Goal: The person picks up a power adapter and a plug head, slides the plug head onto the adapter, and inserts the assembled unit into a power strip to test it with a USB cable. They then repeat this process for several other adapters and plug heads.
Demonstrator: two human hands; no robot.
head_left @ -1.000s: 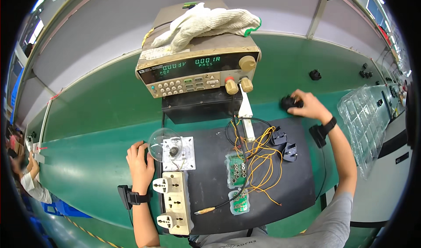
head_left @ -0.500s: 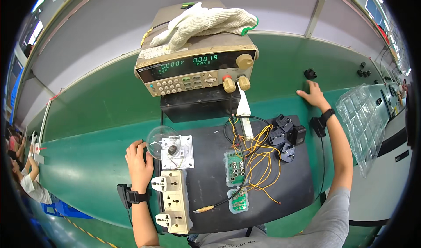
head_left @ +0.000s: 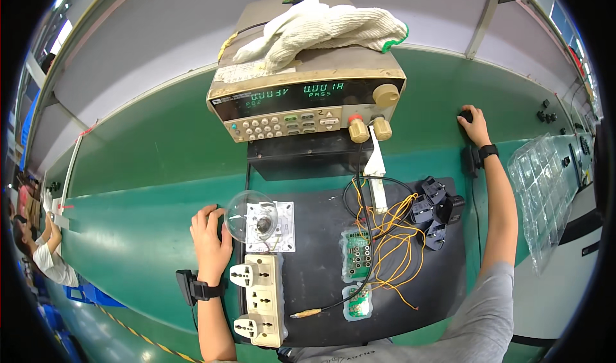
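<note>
My right hand (head_left: 475, 129) reaches to the far right of the green bench, fingers closed around a small black plug adapter (head_left: 466, 116) that they partly hide. At the left, my left hand (head_left: 210, 242) lies on the bench with its fingers loosely apart and nothing in it. Its fingertips are beside a clear glass bulb (head_left: 234, 210) on a white square base (head_left: 287, 229). Just right of that wrist, a cream multi-socket strip (head_left: 262, 318) lies on the black mat (head_left: 308, 267). Several black plug adapters (head_left: 436, 212) are clustered at the mat's right side.
A bench meter (head_left: 308, 106) with a lit display stands at the back on a black box (head_left: 301, 161), a white glove (head_left: 321, 29) on top. Yellow wires (head_left: 394, 254) tangle beside two green circuit boards (head_left: 357, 254). Clear plastic trays (head_left: 542, 196) lie right of my right arm.
My right hand has moved farther out and closed on the black plug adapter. My left hand stays by the bulb. The whole view has shifted slightly, and the meter's voltage reading has changed.
</note>
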